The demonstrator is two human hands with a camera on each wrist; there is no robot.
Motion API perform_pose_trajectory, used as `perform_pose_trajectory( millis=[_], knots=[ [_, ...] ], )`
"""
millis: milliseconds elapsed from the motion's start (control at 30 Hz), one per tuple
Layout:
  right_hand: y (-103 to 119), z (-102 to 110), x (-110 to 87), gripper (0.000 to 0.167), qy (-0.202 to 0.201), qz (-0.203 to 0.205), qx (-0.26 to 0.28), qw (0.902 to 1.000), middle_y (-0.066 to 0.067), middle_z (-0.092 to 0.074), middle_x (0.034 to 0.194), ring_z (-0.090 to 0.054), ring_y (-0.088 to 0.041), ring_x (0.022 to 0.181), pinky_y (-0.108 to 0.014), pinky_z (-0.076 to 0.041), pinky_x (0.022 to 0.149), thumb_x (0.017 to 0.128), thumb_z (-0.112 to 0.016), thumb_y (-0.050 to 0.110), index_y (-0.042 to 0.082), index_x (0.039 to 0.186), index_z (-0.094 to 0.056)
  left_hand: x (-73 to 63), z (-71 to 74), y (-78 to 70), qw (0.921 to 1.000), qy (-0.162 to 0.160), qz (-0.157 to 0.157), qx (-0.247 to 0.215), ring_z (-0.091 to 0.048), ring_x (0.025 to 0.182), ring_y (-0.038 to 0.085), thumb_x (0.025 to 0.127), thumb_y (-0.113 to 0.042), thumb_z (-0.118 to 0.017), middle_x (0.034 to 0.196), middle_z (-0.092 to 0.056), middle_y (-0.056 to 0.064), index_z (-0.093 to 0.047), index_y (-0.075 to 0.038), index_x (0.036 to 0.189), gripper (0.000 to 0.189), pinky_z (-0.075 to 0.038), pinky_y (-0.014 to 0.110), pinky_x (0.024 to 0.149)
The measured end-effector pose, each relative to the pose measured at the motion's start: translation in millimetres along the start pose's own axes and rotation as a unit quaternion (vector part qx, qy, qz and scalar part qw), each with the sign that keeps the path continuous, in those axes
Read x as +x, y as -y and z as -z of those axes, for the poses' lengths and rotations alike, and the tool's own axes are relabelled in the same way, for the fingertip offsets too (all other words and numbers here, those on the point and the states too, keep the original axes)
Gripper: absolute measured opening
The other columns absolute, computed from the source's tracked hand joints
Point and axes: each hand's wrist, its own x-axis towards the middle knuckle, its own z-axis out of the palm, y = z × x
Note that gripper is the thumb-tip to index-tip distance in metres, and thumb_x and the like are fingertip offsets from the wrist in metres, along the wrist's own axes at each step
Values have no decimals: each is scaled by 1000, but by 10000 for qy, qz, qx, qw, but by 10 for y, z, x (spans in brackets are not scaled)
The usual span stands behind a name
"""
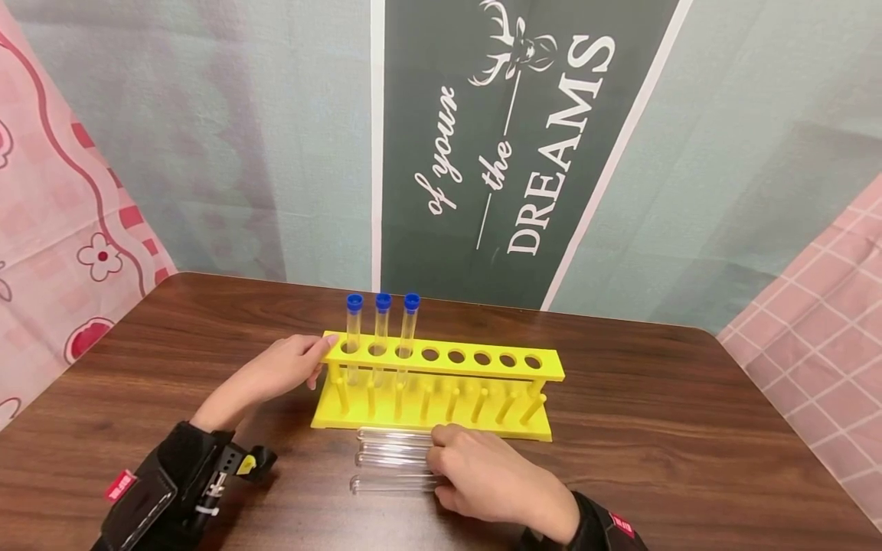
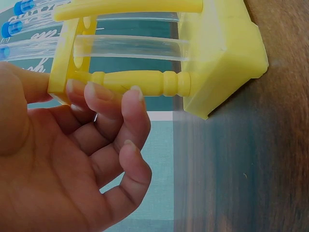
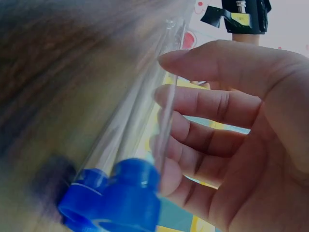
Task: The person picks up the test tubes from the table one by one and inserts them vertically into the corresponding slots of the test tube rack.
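Right hand (image 1: 489, 476) pinches a clear tube (image 1: 394, 484), with more tubes (image 1: 393, 461) beside that hand. Left hand (image 1: 289, 363) holds the yellow rack (image 1: 443, 367).

Blue-capped clear tubes (image 1: 393, 460) beside yellow rack (image 1: 443, 364)

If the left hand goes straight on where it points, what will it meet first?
The yellow test tube rack, which the left hand touches; beyond, perhaps the leftmost blue-capped test tube.

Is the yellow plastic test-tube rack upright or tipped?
Upright: the rack stands base-down on the brown wooden table, with three clear blue-capped tubes standing in it.
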Motion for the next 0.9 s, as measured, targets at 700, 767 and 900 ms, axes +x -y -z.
perform_pose_trajectory(
  millis=[700, 767, 900],
  knots=[
    [-102, 191, -62, 9, -166, -403, 1023, 9938, 8, -42, 73, -39, -4, 59, -17, -36, 54, 79, -68, 17, 12, 78, -60, -13, 9, -23, 10000, 46, 48, -36, -37, 53, 18, 100, -38, -32, 59, -49, 9, -50, -2, 72, 49, -31, 29, 53],
    [-118, 210, -73, 9, -227, -446, 1054, 9932, 9, -42, 73, -39, -4, 60, -17, -36, 54, 79, -68, 17, 13, 79, -60, -13, 9, -22, 10000, 40, 62, -40, -37, 53, 18, 100, -38, -32, 60, -49, 9, -50, -2, 72, 49, -30, 29, 53],
    [-145, 250, -96, 11, -465, -447, 1235, 9902, 8, -42, 67, -37, -4, 58, -17, -33, 52, 78, -67, 13, 13, 76, -56, -13, 9, -22, 10000, 31, 67, -45, -36, 52, 17, 100, -38, -32, 59, -49, 9, -49, -3, 71, 49, -30, 29, 52]
  ],
)
